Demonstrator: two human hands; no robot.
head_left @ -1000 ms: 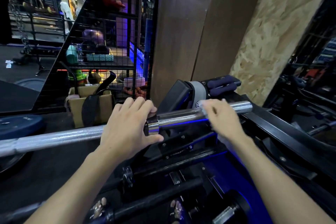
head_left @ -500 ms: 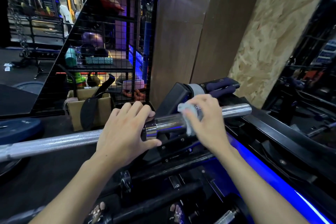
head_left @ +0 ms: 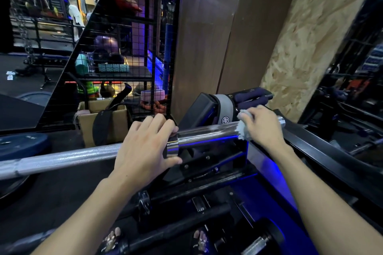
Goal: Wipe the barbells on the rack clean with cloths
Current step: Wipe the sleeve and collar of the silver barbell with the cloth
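A steel barbell (head_left: 62, 158) lies across the view from lower left to right, its shiny sleeve (head_left: 207, 133) resting on the black rack (head_left: 209, 163). My left hand (head_left: 145, 149) grips the bar at the collar where shaft meets sleeve. My right hand (head_left: 262, 126) holds a small pale grey cloth (head_left: 242, 128) wrapped over the sleeve near its outer end. The sleeve tip (head_left: 281, 120) sticks out past my right hand.
A wire mesh cage (head_left: 124, 47) with gym gear stands behind, with a cardboard box (head_left: 103, 122) at its foot. A blue weight plate (head_left: 22, 146) lies at the left. Dark bars (head_left: 176, 227) lie low on the rack. A wood-panelled wall (head_left: 207, 37) rises ahead.
My right hand slid the cloth along the sleeve, first inward toward the collar, then back out toward the tip. My left hand kept its grip at the collar.
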